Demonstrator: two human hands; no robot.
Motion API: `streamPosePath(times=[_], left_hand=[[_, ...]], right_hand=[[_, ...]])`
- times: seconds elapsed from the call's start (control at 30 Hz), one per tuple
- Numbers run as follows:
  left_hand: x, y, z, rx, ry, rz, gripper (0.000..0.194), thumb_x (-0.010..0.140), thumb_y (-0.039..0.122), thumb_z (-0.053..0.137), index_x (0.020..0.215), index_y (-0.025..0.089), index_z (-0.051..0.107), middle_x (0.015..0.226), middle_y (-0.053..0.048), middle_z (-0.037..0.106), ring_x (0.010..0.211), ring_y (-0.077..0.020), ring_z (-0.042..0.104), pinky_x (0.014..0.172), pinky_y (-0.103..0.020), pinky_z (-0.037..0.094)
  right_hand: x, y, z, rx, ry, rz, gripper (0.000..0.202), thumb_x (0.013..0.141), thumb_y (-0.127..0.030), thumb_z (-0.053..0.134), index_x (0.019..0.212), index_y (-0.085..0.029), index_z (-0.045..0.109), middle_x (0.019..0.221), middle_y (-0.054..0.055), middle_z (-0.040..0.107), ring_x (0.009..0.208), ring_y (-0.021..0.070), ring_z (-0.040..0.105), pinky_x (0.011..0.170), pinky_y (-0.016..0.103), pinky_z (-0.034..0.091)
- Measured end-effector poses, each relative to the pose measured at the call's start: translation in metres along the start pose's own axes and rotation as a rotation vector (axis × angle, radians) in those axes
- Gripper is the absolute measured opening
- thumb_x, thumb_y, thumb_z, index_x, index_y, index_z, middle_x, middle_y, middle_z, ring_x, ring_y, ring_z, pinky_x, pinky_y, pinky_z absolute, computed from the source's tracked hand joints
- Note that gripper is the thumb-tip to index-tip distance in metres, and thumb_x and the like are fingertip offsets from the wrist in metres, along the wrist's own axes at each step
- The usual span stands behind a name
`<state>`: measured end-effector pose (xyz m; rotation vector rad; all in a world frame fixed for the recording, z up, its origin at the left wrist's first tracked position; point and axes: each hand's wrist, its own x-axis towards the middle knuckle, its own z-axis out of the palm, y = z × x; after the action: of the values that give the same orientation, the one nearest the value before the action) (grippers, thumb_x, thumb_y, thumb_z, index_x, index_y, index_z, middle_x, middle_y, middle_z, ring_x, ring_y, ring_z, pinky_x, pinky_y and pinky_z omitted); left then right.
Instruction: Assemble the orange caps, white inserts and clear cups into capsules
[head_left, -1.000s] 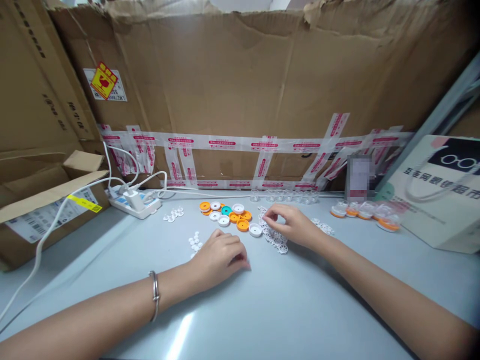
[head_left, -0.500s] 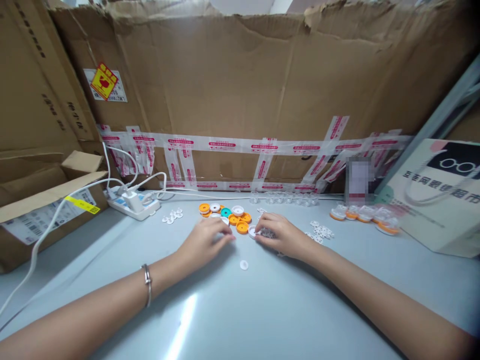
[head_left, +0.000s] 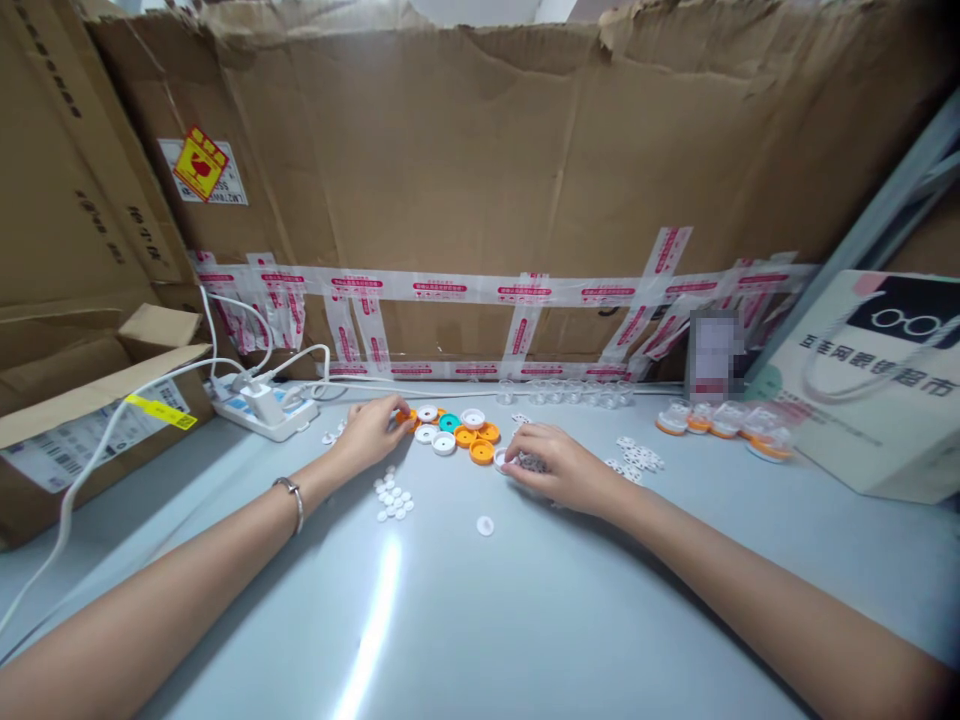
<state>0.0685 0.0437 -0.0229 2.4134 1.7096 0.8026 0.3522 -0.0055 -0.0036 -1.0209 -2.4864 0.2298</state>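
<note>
My left hand (head_left: 373, 432) is at the left end of a cluster of shallow round caps, its thumb and fingers closed about the edge of an orange cap (head_left: 406, 424). Beside that cap lie white caps (head_left: 444, 443), a teal cap (head_left: 449, 423) and more orange caps (head_left: 481, 453). At the cluster's right end, my right hand (head_left: 553, 464) pinches the rim of a white cap (head_left: 500, 459). Small pale pieces (head_left: 532, 463) show partly under its palm. A single white disc (head_left: 485, 525) lies in front, apart from both hands.
Small white round pieces (head_left: 394, 497) lie near my left wrist; flat white pieces (head_left: 637, 458) lie right of my right hand. Clear cups (head_left: 574, 393) line the back. Orange-based clear pieces (head_left: 727, 420), a paper bag (head_left: 862, 400), a power strip (head_left: 274, 418) and cardboard boxes (head_left: 450, 150) surround the table.
My left hand has moved left and away from me to the orange cap, uncovering white caps and the small white round pieces. My right hand stays at the white cap.
</note>
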Motion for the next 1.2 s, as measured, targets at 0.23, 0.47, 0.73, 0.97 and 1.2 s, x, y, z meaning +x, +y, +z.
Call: streamPosePath(times=[0.23,0.47,0.73,0.97,1.2], left_hand=[[-0.004,0.005,-0.001,-0.024,0.063,0.004,0.029,0.081,0.037,0.050,0.104,0.020,0.053,0.112,-0.007,0.062,0.104,-0.0260,0.055,0.089,-0.039,0.038],[-0.002,-0.004,-0.001,-0.039,0.033,-0.006,0.025,0.082,0.036,0.047,0.078,0.018,0.064,0.079,-0.005,0.070,0.074,-0.0225,0.063,0.066,-0.031,0.047],[-0.024,0.038,-0.017,-0.127,0.118,0.290,0.023,0.088,0.025,0.044,0.097,0.018,0.064,0.102,-0.007,0.066,0.095,-0.0188,0.061,0.084,-0.030,0.047],[-0.061,0.079,-0.007,0.009,0.016,0.848,0.021,0.090,0.015,0.044,0.094,0.020,0.064,0.092,-0.005,0.070,0.079,-0.0144,0.063,0.070,-0.027,0.048],[-0.061,0.078,-0.012,0.071,-0.118,0.965,0.021,0.092,0.014,0.041,0.099,0.016,0.060,0.097,-0.008,0.068,0.088,-0.0173,0.062,0.074,-0.029,0.049]], right_hand=[[-0.001,0.001,-0.002,0.005,0.030,-0.002,0.011,0.085,-0.027,0.052,0.084,-0.020,0.061,0.085,0.006,0.061,0.085,0.0189,0.056,0.079,0.033,0.042],[-0.001,-0.001,-0.004,0.008,0.033,-0.003,0.011,0.085,-0.026,0.052,0.083,-0.020,0.061,0.085,0.006,0.062,0.083,0.0188,0.057,0.077,0.033,0.043],[-0.001,-0.001,-0.007,0.016,0.055,-0.005,0.011,0.084,-0.023,0.051,0.084,-0.020,0.062,0.086,0.006,0.063,0.084,0.0194,0.057,0.078,0.034,0.042],[-0.001,0.000,-0.008,0.010,0.065,-0.015,0.013,0.085,-0.026,0.051,0.085,-0.019,0.062,0.085,0.007,0.063,0.083,0.0197,0.057,0.077,0.034,0.043],[-0.002,-0.002,-0.008,0.024,0.055,-0.025,0.012,0.085,-0.026,0.052,0.086,-0.019,0.062,0.086,0.007,0.063,0.084,0.0198,0.057,0.079,0.034,0.042]])
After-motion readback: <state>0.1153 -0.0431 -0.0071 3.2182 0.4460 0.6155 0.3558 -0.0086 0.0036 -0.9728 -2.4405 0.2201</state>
